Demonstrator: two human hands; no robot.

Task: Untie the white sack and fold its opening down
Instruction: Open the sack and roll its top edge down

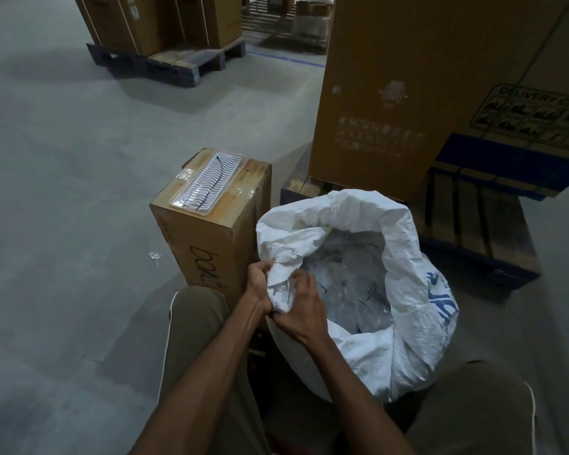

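The white sack [391,290] stood open on the floor between the seated person's knees, its woven cloth crumpled and its mouth gaping wide, with blue printing on its right flank. The rim on the far and right sides was already rolled outward into a thick cuff; inside lay a heap of clear plastic wrappings. At the near left of the rim, both hands worked the same bunch of cloth: the left hand [257,284] had its fingers curled round the gathered edge from outside, and the right hand [301,310] pinched the fold just beside it, the two nearly touching.

A cardboard box [211,221] stood upright just left of the sack, touching or nearly touching its cuff, with a white ridged tray [211,180] taped on top. Behind the sack a tall carton [408,93] rested on a pallet [473,231], close to the far rim. To the left the way lay open across bare floor.

The floor [63,192] was grey concrete, with a small scrap of clear plastic [154,256] on it. Farther back, more cartons [151,21] sat on a blue pallet [165,64] in dim warehouse light.
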